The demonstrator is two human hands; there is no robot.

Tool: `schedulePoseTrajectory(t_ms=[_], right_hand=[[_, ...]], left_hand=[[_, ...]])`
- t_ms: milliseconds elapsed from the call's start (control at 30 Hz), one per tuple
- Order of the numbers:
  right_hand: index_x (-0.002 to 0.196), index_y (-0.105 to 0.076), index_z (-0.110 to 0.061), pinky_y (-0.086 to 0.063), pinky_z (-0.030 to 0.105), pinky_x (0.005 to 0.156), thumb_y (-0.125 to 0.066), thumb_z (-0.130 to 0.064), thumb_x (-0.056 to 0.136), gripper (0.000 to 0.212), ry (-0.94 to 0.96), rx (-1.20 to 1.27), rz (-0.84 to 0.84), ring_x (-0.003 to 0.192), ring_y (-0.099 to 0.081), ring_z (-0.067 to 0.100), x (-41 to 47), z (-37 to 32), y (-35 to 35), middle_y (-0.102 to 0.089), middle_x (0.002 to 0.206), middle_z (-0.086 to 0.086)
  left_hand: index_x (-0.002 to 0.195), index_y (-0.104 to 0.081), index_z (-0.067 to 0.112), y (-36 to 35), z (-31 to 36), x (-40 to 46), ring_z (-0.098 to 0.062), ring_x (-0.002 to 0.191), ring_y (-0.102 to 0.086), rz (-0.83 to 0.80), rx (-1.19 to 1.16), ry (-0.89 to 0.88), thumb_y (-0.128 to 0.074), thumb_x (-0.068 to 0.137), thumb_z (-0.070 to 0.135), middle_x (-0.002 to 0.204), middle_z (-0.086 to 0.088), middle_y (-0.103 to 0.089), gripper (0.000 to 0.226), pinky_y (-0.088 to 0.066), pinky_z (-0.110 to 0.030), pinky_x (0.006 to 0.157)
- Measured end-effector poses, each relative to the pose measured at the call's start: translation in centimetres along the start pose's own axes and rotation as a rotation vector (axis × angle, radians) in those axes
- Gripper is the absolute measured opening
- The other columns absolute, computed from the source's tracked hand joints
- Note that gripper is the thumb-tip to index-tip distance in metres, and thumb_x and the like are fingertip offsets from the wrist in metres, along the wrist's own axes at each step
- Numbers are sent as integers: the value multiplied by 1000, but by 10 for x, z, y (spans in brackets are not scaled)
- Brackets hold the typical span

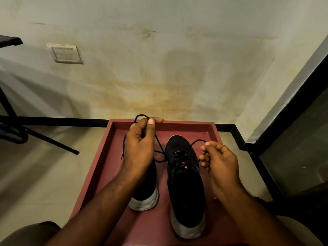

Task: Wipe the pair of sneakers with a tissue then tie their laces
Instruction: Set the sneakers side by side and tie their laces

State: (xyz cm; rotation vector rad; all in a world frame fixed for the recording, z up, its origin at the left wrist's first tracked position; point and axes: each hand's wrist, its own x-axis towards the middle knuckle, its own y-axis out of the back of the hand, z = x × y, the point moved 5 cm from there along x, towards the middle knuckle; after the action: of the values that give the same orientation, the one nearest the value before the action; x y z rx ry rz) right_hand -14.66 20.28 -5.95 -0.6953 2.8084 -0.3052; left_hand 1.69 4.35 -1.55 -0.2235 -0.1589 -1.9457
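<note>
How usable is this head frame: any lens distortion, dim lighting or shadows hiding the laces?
Head view: wide-angle bending bows the black skirting and right wall edge; light is dim and warm, with soft shadows on the floor at left. Both hands, left and right, and the black laces stay readably sharp, though the laces blend into the dark sneakers.

The room is dim and yellowish; soft shadows lie on the floor (pixel 44 167) at left, and the edges bend strongly.

No text, label, brand or number can be read on anything in view.
</note>
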Motion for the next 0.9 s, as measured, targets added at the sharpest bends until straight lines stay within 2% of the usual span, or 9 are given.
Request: schedulePoseTrajectory(t_ms=[100, 233, 333, 467, 567, 633, 700, 800, 900], right_hand=[[104, -73, -10, -55, 21, 58, -69, -8, 97, 8, 59, -208, -156, 65, -66, 11, -7, 1, -12, -77, 90, 12], [103, -77, -20, -60, 30, 68, -71, -9, 95, 15, 264, -518, -461, 79, -75, 18, -31, -2, -36, -79, 88, 2], [95, -73, -16, -61, 33, 66, -73, -7, 91, 11, 396, -705, -559, 79, -74, 16, -39, 2, -37, -76, 88, 0], [104, -78, -18, -62, 28, 73, -68, -2, 96, 21, 354, -633, -508, 87, -77, 11, -32, -4, -32, -80, 94, -5], [110, -77, -14, -62, 30, 79, -69, -6, 97, 17, 226, -443, -484, 90, -79, 16, -24, -7, -29, -81, 94, 3], [108, -75, -10, -62, 44, 88, -74, -5, 92, 16, 172, -345, -453, 96, -78, 27, -20, -5, -25, -80, 97, 11], [109, -72, -8, -61, 47, 91, -75, -7, 92, 17, 118, -281, -427, 97, -78, 30, -18, -3, -24, -80, 100, 14], [109, -69, -10, -60, 35, 77, -72, -13, 95, 14, 98, -287, -384, 82, -77, 21, -16, -4, -22, -81, 93, 12], [108, -69, -7, -56, 27, 69, -72, -19, 95, 18, 75, -297, -377, 73, -72, 18, -17, -4, -23, -80, 88, 14]], left_hand=[[109, -79, 31, -11, 17, -6, -8, 102, -69, -150, 19, -140, -60, 105, 28, 103, 19, -76, 20, -53, -31, 90], [88, -77, 30, -29, 39, -22, -16, 110, -69, -383, 24, -274, -66, 100, 15, 116, 7, -77, 22, -55, -33, 89], [103, -82, 13, -36, 42, -35, -18, 106, -70, -520, 47, -308, -67, 99, 12, 111, 1, -77, 15, -57, -33, 89], [133, -68, 14, -36, 27, -31, -9, 119, -66, -508, 111, -240, -61, 104, 27, 128, 4, -70, 33, -54, -32, 101], [146, -56, 22, -35, 7, -28, 0, 128, -59, -644, 294, -168, -58, 101, 46, 136, 12, -66, 51, -51, -37, 108], [145, -56, 26, -36, 2, -34, 2, 121, -62, -704, 447, -224, -63, 99, 47, 131, 15, -67, 52, -54, -34, 102], [141, -58, 27, -35, 2, -35, -1, 111, -66, -657, 479, -239, -67, 95, 45, 120, 13, -71, 49, -57, -34, 94], [129, -62, 29, -34, 6, -33, -6, 102, -69, -583, 556, -308, -71, 93, 37, 108, 12, -73, 38, -58, -39, 85], [125, -54, 37, -33, 10, -37, -9, 101, -67, -542, 732, -443, -64, 95, 46, 108, 14, -72, 33, -58, -41, 80]])
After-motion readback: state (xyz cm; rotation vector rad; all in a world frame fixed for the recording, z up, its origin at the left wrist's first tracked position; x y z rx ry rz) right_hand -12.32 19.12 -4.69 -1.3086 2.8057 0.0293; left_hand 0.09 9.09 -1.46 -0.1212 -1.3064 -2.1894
